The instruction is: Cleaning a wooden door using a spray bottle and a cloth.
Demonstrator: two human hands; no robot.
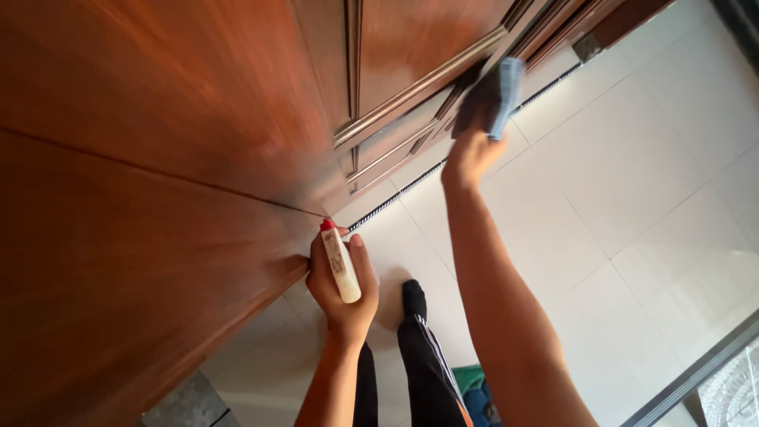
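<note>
A: Entry, head view. What is held in each hand?

B: The left hand (341,289) is closed around a small white spray bottle (341,265) with a red cap, held low beside the wooden cabinet (158,158). The right hand (473,150) is closed on a blue cloth (504,95), pressed against a lower panelled door (411,119) of the cabinet.

A: Step in hand?

B: Wiping of the door panel is judged to be under way; the bottle is held idle, nozzle up.

A: What is called for next?

B: Probably the cloth is to be drawn along the moulding grooves with steady pressure. The tiled floor (632,182) lies below.
</note>
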